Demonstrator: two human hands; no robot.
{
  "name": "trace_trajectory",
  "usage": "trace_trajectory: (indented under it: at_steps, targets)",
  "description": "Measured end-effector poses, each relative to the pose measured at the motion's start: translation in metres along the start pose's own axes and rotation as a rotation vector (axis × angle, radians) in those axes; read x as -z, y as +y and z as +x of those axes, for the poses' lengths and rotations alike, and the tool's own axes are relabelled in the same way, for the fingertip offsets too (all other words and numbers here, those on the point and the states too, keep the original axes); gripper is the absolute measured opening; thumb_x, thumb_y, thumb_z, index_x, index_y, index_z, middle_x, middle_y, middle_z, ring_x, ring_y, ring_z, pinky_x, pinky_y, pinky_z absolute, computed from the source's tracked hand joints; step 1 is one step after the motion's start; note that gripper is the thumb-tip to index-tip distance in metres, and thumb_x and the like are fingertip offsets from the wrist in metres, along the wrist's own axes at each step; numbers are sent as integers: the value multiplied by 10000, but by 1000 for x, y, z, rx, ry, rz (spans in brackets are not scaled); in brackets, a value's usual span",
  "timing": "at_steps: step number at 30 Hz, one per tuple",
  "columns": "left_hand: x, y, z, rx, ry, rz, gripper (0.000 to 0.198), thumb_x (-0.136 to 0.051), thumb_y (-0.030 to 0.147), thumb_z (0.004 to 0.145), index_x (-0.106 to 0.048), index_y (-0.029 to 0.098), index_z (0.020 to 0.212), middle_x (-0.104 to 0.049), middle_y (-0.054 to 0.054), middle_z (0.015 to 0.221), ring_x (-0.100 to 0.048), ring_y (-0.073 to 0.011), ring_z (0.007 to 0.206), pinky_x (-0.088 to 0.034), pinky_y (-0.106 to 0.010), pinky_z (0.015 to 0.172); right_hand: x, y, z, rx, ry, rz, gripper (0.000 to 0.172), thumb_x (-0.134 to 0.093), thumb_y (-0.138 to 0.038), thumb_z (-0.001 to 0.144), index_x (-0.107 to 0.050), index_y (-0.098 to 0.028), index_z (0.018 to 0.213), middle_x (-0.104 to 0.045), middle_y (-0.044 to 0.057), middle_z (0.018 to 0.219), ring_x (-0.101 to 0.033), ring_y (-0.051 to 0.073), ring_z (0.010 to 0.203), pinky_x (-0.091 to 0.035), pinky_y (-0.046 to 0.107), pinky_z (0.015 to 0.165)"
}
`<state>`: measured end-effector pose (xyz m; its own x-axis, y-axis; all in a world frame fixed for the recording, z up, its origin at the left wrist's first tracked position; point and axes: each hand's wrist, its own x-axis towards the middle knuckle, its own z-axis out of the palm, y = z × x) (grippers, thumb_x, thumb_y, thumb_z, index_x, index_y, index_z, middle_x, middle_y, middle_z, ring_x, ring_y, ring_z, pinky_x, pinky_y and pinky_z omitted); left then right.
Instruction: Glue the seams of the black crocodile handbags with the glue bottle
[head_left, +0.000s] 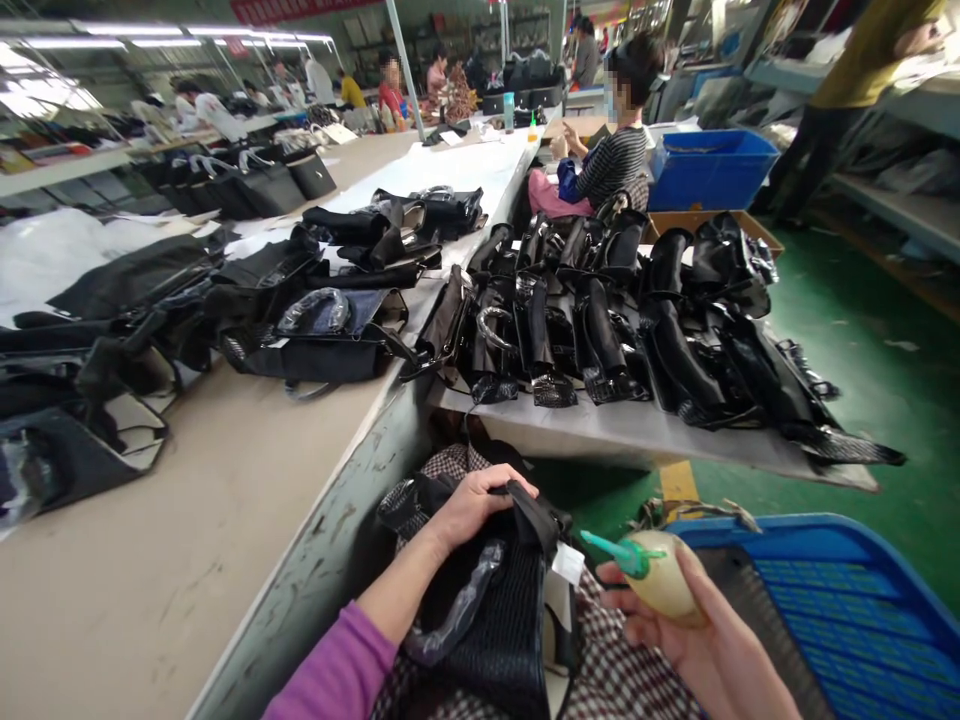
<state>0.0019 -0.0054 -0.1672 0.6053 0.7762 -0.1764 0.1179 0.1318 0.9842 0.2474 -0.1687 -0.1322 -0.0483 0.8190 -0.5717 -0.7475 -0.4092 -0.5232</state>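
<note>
A black handbag with a plastic-wrapped handle and a small white tag lies across my lap on a checked cloth. My left hand grips the black material at the bag's upper edge, fingers curled over it. In my right hand is a rounded, yellowish squeeze bottle with a green nozzle pointing left, toward the bag. The nozzle tip is apart from the bag, just right of its tag.
More black bags stand in rows on a low table ahead, others on the long worktable at left. A blue basket is at lower right. A seated person works beyond, near a blue bin.
</note>
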Motion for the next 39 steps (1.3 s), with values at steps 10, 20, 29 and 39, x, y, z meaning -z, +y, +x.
trace_trajectory:
  at_steps: [10, 20, 29, 39]
  targets:
    - [-1, -2, -7, -66, 15, -16, 196, -721, 309, 843, -800, 162, 946, -743, -85, 1013, -655, -290, 1059, -436, -370, 1005, -18, 11, 14, -200, -216, 194, 590, -706, -588, 928, -759, -76, 1217, -650, 226, 1329, -526, 387, 1326, -352, 515, 1132]
    - [6, -6, -10, -61, 68, -30, 229, -720, 336, 848, -804, 153, 956, -741, -83, 987, -654, -275, 1013, -444, -362, 970, -54, 24, 43, -242, -294, 396, 407, -810, -452, 840, -802, -65, 964, -755, 183, 1003, -680, 315, 1008, -501, 438, 971]
    - [10, -13, -11, -67, 77, -43, 250, -726, 361, 846, -806, 158, 968, -738, -81, 1004, -643, -282, 1047, -429, -375, 1004, -19, -4, 36, -243, -99, 210, 553, -755, -566, 844, -785, -55, 1054, -691, 251, 1247, -577, 403, 1256, -433, 476, 1088]
    - [19, -14, -1, -11, -1, -104, 229, -745, 340, 825, -819, 158, 944, -742, -84, 997, -658, -288, 1043, -443, -378, 997, 26, -67, 16, 297, 186, -618, 383, -837, -486, 832, -749, -249, 1120, -696, 31, 915, -537, 188, 676, -475, 229, 493]
